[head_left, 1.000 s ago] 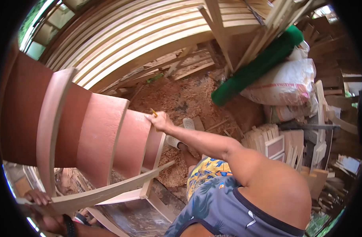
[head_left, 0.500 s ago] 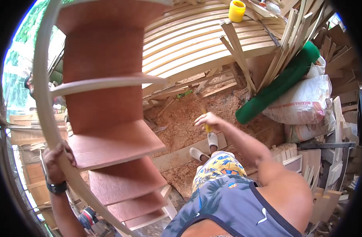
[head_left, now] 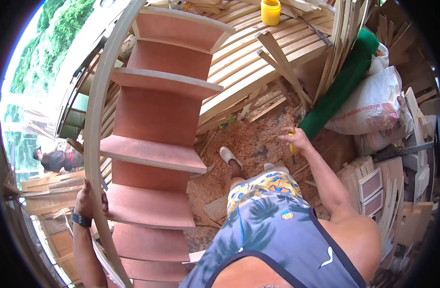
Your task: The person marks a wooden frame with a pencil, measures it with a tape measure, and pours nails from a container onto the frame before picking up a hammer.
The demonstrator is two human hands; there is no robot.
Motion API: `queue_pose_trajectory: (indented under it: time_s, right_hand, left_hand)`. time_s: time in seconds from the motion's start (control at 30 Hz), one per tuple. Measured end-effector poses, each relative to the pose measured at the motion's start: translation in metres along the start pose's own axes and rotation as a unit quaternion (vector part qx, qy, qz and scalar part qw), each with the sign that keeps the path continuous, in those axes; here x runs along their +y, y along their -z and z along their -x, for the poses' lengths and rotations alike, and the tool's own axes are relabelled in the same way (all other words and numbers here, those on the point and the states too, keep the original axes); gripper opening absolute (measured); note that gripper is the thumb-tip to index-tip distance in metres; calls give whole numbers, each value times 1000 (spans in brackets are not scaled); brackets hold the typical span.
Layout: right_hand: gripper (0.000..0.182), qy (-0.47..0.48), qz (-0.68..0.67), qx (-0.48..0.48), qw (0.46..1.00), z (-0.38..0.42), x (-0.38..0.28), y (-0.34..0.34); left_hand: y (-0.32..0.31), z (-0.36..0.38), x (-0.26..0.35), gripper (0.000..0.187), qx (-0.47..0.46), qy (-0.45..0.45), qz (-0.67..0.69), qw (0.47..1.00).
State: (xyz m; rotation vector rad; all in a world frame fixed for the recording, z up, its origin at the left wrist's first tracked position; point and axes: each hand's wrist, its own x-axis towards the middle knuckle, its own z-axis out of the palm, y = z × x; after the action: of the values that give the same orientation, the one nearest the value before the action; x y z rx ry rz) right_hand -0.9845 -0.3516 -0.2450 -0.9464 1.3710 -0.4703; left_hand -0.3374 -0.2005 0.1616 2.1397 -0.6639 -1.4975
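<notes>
Head view. The landmark is the shelf unit (head_left: 157, 117), an assembly of reddish panels and boards. Its long axis runs from the upper part of the view down to the lower edge, on the left side of the wearer's body. A pale curved strip (head_left: 91, 125) extends along the left side of the shelf unit. The long axis of the strip follows that of the unit, with the bow directed outward, away from the boards. Contact between the strip and each board end cannot be confirmed.

Left hand (head_left: 91, 199): located at the left edge of the shelf unit, level with its lower boards. The fingers are wrapped around the strip, which passes through the grasp and projects both above and below it. This is the hand nearer to the unit.

Right hand (head_left: 299, 139): located to the right of the shelf unit, well apart from it, above the shaving-covered floor (head_left: 248, 146). The fingers are closed about a slim yellow tool (head_left: 292, 143); its type cannot be determined. The tool's long axis is roughly aligned with that of the unit. From this hand, the unit and the strip both lie to the left, with the strip on the unit's far side.
</notes>
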Motion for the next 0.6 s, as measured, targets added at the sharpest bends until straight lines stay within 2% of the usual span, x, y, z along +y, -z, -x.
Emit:
queue_pose_trajectory:
  time_s: [0.03,0.1,0.13,0.2,0.23,0.3,0.33,0.4,0.43,0.5,0.53,0.6]
  right_hand:
    - [54,0,-4,6,1000,-6,-8,-12]
    - [77,120,-12,30,992,-24,-28,-43]
    - [77,120,-13,38,992,-26,-53,-58]
    - [94,174,89,25,980,-23,-114,-91]
    - [97,209,116,19,971,-30,-127,-109]
    - [103,282,175,8,943,-34,-156,-147]
    - [103,275,173,11,946,-40,-161,-171]
    - [84,452,238,111,852,-56,-171,-207]
    - [84,447,241,121,853,-59,-182,-217]
    - [55,343,261,106,896,-60,-201,-240]
    - [55,340,262,112,896,-64,-202,-247]
    - [32,445,147,135,873,-71,-202,-259]
  left_hand:
    - [17,-10,-2,91,-5,15,12,1000]
    - [37,-31,6,88,-35,22,26,999]
    - [45,-42,10,88,-41,19,22,999]
    - [67,-59,17,87,-23,2,-3,1000]
    - [68,-61,33,85,-89,-22,-41,995]
    - [71,-67,56,85,-79,-29,-77,994]
    - [77,-74,65,84,-71,-33,-119,990]
    - [101,-95,77,83,-93,-30,-126,987]
    - [102,-98,88,83,-97,-47,-157,982]
    - [118,-114,98,82,-122,-44,-170,977]
    - [122,-125,104,82,-127,-47,-173,976]
    - [128,-143,117,79,-130,-69,-218,965]
